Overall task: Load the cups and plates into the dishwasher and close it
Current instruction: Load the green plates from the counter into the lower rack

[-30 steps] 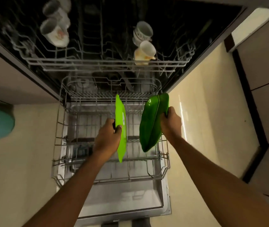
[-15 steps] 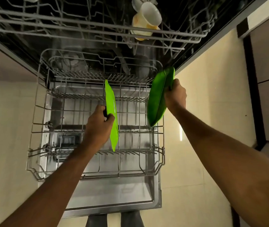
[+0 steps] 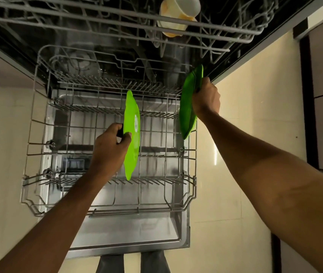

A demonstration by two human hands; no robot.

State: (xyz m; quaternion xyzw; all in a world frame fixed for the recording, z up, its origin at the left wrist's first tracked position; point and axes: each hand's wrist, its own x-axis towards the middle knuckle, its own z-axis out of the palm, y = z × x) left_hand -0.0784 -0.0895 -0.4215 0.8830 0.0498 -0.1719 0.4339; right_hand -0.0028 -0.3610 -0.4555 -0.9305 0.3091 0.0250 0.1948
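Note:
My left hand (image 3: 109, 148) grips a bright green plate (image 3: 132, 134) by its edge, holding it on edge over the middle of the pulled-out lower rack (image 3: 38, 194). My right hand (image 3: 206, 99) grips a darker green plate (image 3: 189, 103), also on edge, at the rack's right side near the back. Whether either plate touches the tines I cannot tell. A cream cup (image 3: 178, 14) lies in the upper rack (image 3: 97, 16) above. The dishwasher door (image 3: 133, 231) lies open flat below the rack.
Pale tiled floor (image 3: 235, 174) runs on both sides of the door. A dark cabinet edge (image 3: 306, 115) stands at the right. The person's legs (image 3: 133, 263) show just below the door's front edge.
The view has dropped closer to the lower rack. Both hands have lowered their plates toward the rack, the right one moving further back along the right side.

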